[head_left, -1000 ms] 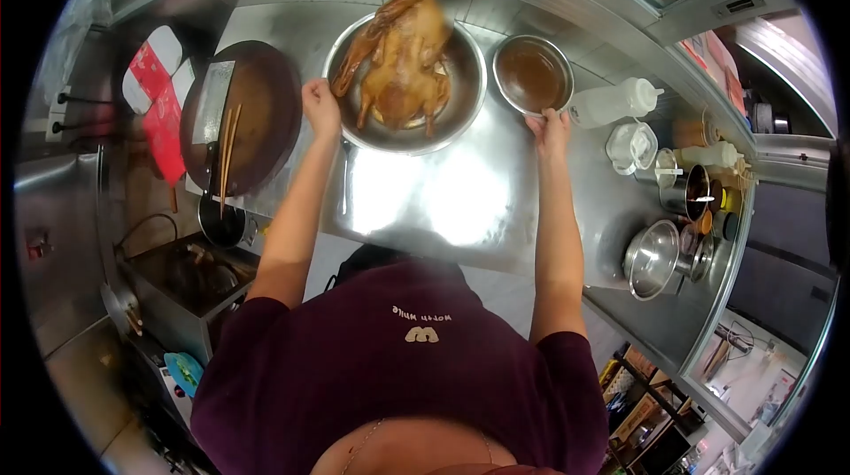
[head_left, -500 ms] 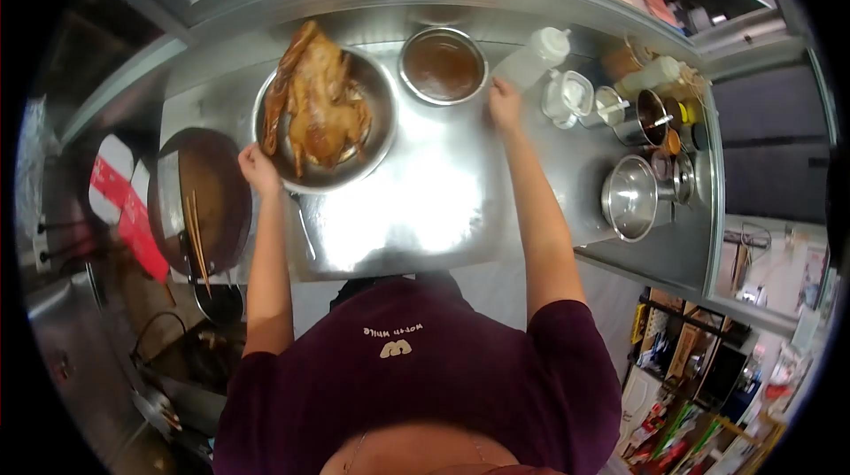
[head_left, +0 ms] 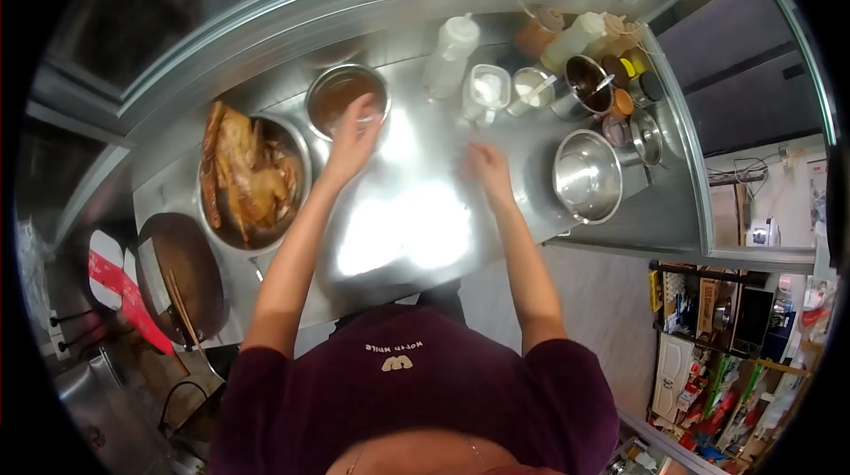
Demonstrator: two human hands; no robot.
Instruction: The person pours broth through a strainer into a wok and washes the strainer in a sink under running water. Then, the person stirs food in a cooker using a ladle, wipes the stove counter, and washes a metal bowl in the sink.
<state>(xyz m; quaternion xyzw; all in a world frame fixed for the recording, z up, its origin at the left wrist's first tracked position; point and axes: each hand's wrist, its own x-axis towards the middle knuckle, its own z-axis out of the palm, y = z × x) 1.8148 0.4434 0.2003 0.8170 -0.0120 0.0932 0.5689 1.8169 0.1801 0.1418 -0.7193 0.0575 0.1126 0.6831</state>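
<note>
My left hand (head_left: 354, 143) is over the near right rim of a steel bowl of brown liquid (head_left: 341, 96). Its fingers are stretched out and apart, and I see nothing held in them; whether it touches the rim I cannot tell. My right hand (head_left: 490, 172) hovers above the steel counter (head_left: 416, 174), below a white lidless-looking container (head_left: 487, 90). Motion smears its fingertips. A whole roasted duck or similar bird (head_left: 243, 169) lies in a large steel bowl (head_left: 304, 156) at the left, apart from both hands.
A clear squeeze bottle (head_left: 452, 54), a small tub (head_left: 531, 87), a dark-sauce pot (head_left: 589, 85) and several jars line the back right. An empty steel bowl (head_left: 588, 176) stands at right. Chopsticks (head_left: 181, 307) lie across a brown round board or lid (head_left: 190, 271) at left.
My left hand has left the duck bowl and moved right to the sauce bowl. My right hand has come away from the squeeze bottle, nearer to me. The view has turned right.
</note>
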